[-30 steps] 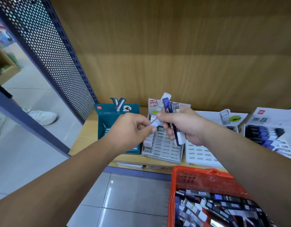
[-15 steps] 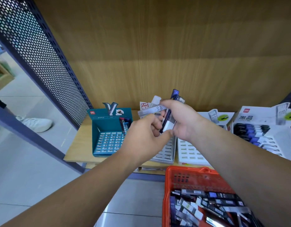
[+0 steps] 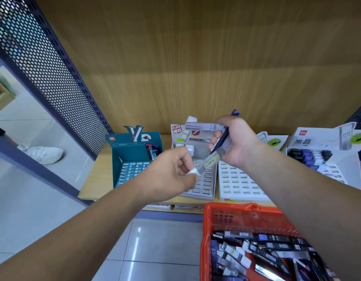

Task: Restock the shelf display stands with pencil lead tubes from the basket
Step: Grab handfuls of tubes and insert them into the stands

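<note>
My left hand pinches the white-capped end of a clear grey lead tube that slants up to the right. My right hand grips a bunch of lead tubes, one dark blue with its tip above my fingers. Both hands hover over the grey display stand, which has mostly bare slots. A teal stand at the left holds a few tubes in its back right corner. The orange basket at the lower right is full of lead tubes.
A white stand and another white stand with dark and blue tubes sit to the right on the wooden shelf. A perforated metal panel rises at the left. A person's white shoe rests on the tiled floor.
My left hand has drawn one grey tube down and left out of the bunch in my right hand. The view has shifted slightly.
</note>
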